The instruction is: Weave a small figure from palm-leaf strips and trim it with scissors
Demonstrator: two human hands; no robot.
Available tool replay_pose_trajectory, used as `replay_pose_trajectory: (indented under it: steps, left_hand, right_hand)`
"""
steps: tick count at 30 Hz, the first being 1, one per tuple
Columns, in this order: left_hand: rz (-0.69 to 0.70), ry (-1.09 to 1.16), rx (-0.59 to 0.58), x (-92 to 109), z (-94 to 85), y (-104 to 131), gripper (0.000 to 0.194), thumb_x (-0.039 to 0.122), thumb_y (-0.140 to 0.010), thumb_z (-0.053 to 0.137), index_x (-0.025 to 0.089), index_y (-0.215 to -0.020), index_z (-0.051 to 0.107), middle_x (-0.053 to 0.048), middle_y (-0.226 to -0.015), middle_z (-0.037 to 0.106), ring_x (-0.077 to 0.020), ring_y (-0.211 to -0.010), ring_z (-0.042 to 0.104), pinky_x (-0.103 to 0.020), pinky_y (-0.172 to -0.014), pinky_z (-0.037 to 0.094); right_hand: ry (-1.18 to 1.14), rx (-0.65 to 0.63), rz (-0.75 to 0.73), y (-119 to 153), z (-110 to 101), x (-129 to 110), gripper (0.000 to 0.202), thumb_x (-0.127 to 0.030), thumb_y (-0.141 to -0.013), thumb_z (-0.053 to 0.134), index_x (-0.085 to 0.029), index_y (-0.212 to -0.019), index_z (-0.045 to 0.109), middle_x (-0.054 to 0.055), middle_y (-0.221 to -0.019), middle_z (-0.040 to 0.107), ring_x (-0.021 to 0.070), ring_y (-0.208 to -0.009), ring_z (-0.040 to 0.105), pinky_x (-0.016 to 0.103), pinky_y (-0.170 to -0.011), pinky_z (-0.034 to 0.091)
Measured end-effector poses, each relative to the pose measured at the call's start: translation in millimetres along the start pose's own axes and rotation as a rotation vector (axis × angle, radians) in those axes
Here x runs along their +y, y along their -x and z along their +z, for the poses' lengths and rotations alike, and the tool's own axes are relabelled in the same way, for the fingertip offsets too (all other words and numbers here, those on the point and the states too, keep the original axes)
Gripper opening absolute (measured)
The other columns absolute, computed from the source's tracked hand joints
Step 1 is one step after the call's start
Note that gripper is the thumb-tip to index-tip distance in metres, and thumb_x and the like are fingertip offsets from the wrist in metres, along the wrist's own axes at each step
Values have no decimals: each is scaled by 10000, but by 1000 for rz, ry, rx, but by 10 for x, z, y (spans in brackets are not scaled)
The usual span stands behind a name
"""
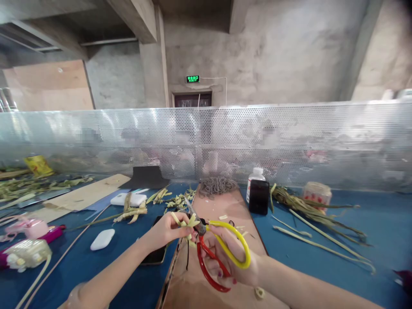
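Note:
My left hand (pixel 170 231) pinches a small piece of woven pale green plant strips (pixel 189 223), whose loose ends stick out past the fingers. My right hand (pixel 231 253) grips a pair of scissors (pixel 203 229) with one yellow and one red handle. The blades point up and to the left, beside the woven piece, and appear apart; whether they touch a strip I cannot tell. Both hands are over a brown board (pixel 222 210) on the blue table. A dark thread (pixel 187 255) hangs below the left hand.
Plant scraps (pixel 182 201) and a grey cord pile (pixel 219 185) lie beyond my hands. A phone (pixel 157 253) is partly under my left wrist, with a white case (pixel 103 239) further left. At right are a black phone (pixel 258 196), a white bottle (pixel 257 174), dried stalks (pixel 299 210) and a jar (pixel 317 195).

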State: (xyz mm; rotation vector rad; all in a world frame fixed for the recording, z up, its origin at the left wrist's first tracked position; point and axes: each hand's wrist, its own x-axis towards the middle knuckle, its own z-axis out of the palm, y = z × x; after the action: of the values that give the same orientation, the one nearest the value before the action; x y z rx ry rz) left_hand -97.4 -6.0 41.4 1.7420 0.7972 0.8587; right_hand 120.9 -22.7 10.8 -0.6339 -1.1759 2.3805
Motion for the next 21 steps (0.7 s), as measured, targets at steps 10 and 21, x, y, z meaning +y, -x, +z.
replay_pose_trajectory:
  steps: [10,21]
  left_hand:
    - [12,2,11,18,35,-22,172,317,-788,667,156,-760,616,-76,-775,729,-223,-762,680,-310,-736,471]
    - [-13,-9,22,3,-24,-53,179,322,-776,678,153,-747,627,-68,-716,721,-202,-720,671,-277,-684,462]
  right_hand:
    - [40,46,-34,-75,-129,38,487,-658,-824,384,-195,-763,524,-50,-463,354,75,-354,287,175,-291,160]
    - [-16,-65,66,-75,-32,-85,513,-660,-799,380,-174,-703,511,-41,-519,347,74,-402,299,171,-322,147]
